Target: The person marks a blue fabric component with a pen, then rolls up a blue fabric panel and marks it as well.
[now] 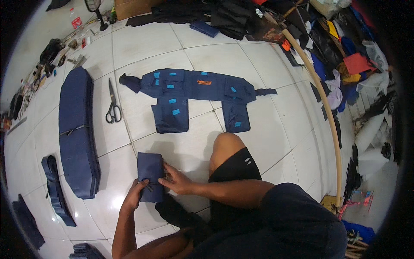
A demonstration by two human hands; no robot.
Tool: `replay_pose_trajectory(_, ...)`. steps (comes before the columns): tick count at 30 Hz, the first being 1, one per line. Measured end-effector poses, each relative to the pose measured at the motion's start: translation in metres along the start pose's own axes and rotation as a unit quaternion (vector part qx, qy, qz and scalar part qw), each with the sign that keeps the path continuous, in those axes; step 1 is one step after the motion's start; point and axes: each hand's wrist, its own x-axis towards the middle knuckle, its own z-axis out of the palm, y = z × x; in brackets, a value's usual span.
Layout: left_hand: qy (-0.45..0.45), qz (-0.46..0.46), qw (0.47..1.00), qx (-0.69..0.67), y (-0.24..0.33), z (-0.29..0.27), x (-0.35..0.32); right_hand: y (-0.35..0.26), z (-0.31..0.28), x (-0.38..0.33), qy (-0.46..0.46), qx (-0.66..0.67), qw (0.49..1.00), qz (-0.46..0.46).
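Both hands hold a rectangular bundle of folded navy fabric [150, 166] above the tiled floor, in front of my bent knee. A thin dark tie crosses its lower part, with a knot or loose ends near the middle. My left hand [135, 196] grips the lower left edge, its thumb on top by the tie. My right hand [176, 180] is closed on the right edge, thumb over the face and fingers along the side. Beyond lies a navy fabric piece [207, 88] with two hanging panels, pockets, end straps, light-blue tags and an orange mark.
Black-handled scissors [113, 108] lie to the left of the spread piece. Farther left are a tall tied stack of navy panels [76, 134] and a folded navy strap [56, 190]. A long curved wooden pole [321, 86] borders heaped fabric scraps [345, 64] on the right.
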Motion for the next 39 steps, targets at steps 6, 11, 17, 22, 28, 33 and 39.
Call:
replay_pose_trajectory(6, 0.034, 0.0, 0.999, 0.025, -0.004, -0.001, 0.001, -0.001, -0.001, 0.005, -0.04, 0.069, 0.996, -0.048)
replay_pose_trajectory(11, 0.066, 0.015, 0.997, 0.02, -0.009, -0.004, 0.0, -0.02, -0.003, 0.008, -0.109, 0.168, 0.979, -0.032)
replay_pose_trajectory(17, 0.05, 0.026, 0.998, -0.014, -0.013, -0.011, 0.006, -0.016, -0.008, 0.008, -0.109, 0.02, 0.994, -0.006)
replay_pose_trajectory(22, 0.093, 0.018, 0.995, -0.007, -0.02, -0.015, 0.007, 0.001, -0.007, 0.012, -0.1, -0.015, 0.995, 0.004)
replay_pose_trajectory(28, 0.065, 0.033, 0.997, -0.022, -0.014, -0.01, 0.003, -0.004, -0.008, 0.01, -0.089, -0.065, 0.994, -0.009)
replay_pose_trajectory(33, 0.078, 0.049, 0.996, 0.007, -0.011, -0.003, 0.001, 0.0, -0.011, 0.009, -0.079, -0.109, 0.991, -0.026)
replay_pose_trajectory(39, 0.074, 0.027, 0.997, 0.001, -0.01, -0.005, 0.0, -0.005, -0.013, 0.009, -0.085, -0.127, 0.988, -0.004)
